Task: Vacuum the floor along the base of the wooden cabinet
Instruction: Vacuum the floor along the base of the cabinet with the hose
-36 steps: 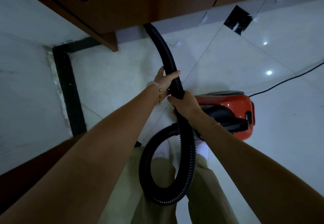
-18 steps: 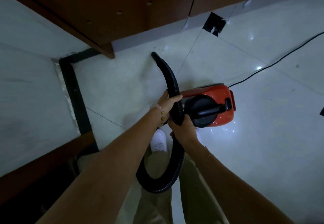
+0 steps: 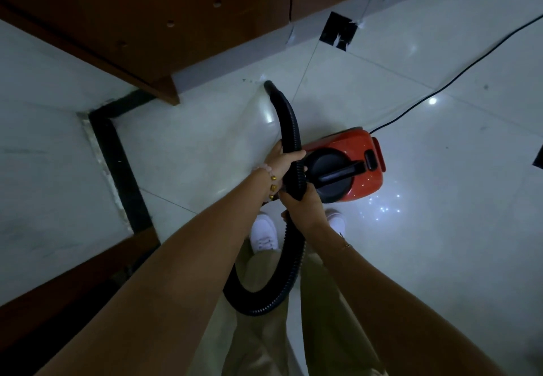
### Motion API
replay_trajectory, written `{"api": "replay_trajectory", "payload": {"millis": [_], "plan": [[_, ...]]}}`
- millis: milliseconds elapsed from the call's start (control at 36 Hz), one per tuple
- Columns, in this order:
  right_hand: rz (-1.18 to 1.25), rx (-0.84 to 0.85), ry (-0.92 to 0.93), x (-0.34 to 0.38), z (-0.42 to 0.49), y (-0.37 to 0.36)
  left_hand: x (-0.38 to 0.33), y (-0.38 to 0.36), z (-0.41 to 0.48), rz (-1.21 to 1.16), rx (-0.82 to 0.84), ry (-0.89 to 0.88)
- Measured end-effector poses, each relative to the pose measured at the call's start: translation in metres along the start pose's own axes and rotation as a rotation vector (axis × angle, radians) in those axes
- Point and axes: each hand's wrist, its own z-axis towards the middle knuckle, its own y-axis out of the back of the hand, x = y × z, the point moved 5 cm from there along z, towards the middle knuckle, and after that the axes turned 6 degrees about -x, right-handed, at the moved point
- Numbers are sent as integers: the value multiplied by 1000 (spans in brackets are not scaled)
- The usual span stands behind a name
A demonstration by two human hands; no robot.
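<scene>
We hold the black hose [image 3: 289, 140] in both hands, its tip on the floor [image 3: 205, 140] close to the wooden cabinet [image 3: 182, 8] base.

Our left hand [image 3: 280, 164] grips it ahead; our right hand [image 3: 302, 208] clenches it just behind. The red vacuum [image 3: 346, 167] sits just right of our hands.

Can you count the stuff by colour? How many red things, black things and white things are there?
Red: 1, the vacuum
Black: 2, the hose and the cord
White: 2, the shoes
Total: 5
</scene>
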Motion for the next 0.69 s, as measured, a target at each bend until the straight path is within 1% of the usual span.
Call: {"api": "replay_trajectory", "payload": {"millis": [111,250,583,694], "plan": [[-50,34,7,8,10,-2,-5,3,9,16,-18,11],[-88,59,0,17,28,-5,-13,6,23,-20,-42,26],[-69,15,-16,35,61,-2,-38,-12,54,31,24,41],[-59,-2,-29,38,73,5,-43,-24,64,51,17,33]]}}
